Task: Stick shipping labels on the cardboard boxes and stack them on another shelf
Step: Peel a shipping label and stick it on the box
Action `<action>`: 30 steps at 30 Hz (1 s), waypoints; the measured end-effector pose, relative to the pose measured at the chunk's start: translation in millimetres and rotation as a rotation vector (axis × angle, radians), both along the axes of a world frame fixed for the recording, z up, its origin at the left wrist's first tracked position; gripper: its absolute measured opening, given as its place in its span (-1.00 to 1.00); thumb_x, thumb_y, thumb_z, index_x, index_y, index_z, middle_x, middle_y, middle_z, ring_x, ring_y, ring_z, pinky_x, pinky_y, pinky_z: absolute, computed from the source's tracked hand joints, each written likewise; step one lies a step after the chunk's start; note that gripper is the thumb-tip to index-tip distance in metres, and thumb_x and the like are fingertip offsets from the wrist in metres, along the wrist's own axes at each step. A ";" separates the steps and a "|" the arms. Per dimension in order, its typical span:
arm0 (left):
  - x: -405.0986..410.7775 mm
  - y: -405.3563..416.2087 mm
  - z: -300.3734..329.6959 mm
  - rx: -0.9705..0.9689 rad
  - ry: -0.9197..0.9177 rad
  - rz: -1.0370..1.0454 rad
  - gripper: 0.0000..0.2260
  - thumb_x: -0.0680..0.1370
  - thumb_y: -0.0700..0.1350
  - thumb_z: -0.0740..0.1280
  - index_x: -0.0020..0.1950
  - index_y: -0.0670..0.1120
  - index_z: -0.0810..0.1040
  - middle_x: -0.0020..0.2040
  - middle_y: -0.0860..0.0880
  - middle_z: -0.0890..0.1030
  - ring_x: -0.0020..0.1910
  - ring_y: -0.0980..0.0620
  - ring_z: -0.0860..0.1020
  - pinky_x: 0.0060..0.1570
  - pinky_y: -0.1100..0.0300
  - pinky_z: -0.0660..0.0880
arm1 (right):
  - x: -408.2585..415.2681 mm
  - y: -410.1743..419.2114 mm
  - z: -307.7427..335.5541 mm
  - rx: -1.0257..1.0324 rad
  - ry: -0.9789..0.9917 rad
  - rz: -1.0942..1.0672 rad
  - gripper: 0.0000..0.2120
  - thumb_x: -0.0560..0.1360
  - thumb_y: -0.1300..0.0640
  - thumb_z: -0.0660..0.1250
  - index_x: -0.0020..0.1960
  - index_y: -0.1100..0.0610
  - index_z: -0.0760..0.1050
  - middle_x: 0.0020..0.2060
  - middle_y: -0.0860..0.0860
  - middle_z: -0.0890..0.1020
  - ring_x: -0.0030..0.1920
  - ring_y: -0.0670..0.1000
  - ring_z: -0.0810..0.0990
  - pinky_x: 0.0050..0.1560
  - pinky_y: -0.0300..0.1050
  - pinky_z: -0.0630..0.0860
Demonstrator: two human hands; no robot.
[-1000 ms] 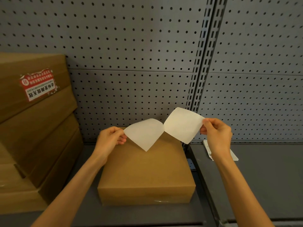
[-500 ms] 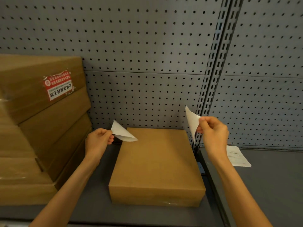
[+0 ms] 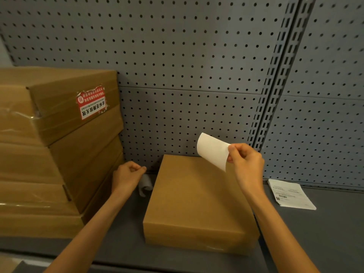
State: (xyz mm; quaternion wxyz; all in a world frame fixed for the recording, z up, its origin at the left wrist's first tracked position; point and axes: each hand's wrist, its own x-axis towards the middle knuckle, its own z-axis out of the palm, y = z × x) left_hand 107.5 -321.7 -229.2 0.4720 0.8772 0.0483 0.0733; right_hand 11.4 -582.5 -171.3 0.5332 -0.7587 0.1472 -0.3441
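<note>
A plain brown cardboard box (image 3: 197, 205) lies flat on the dark grey shelf (image 3: 118, 239). My right hand (image 3: 246, 166) pinches a white label (image 3: 213, 152) by its edge, holding it up over the box's far right corner. Left of the box, my left hand (image 3: 128, 176) hangs with its fingers curled closed. A curled strip of backing paper (image 3: 145, 184) lies just under its fingertips, between the hand and the box. It looks separate from the fingers.
Several large cardboard boxes (image 3: 59, 154) are stacked at the left, the top one bearing a red and white sticker (image 3: 91, 104). A pile of printed labels (image 3: 291, 194) lies on the right-hand shelf. Grey pegboard (image 3: 177, 56) and a slotted upright (image 3: 275, 95) close the back.
The two sheets came fully apart. My left hand dropped lower beside the box and the backing paper left its pinch. My right hand turned the label flat toward me.
</note>
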 end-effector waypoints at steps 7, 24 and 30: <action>-32.0 -54.0 66.5 -0.349 -0.083 -0.328 -0.83 0.56 -0.08 0.32 -0.13 -0.14 0.61 -0.24 -0.05 0.63 -0.24 0.07 0.58 -0.11 0.22 0.54 | 0.1 21.2 12.1 -0.199 -0.072 0.037 -0.90 0.56 0.16 0.28 -0.08 0.05 0.56 -0.23 -0.20 0.57 -0.18 -0.19 0.58 -0.26 -0.29 0.51; -50.4 -95.5 72.6 -0.620 0.108 -0.422 -0.86 0.58 -0.15 0.27 -0.02 -0.11 0.63 -0.09 0.00 0.70 -0.12 0.12 0.66 -0.22 0.36 0.55 | -17.9 40.3 -10.2 -0.728 -0.054 0.280 -0.85 0.55 0.12 0.32 0.06 0.09 0.62 -0.06 -0.08 0.64 0.00 -0.12 0.54 -0.01 -0.29 0.48; -44.1 -93.4 72.6 -0.612 0.098 -0.358 -0.85 0.59 -0.15 0.26 -0.06 -0.09 0.63 -0.06 -0.04 0.69 -0.04 0.03 0.65 0.11 0.06 0.55 | -21.4 29.7 -7.5 -0.705 -0.047 0.306 -0.78 0.55 0.10 0.31 0.15 0.10 0.62 -0.02 -0.09 0.64 0.04 -0.16 0.50 0.05 -0.42 0.37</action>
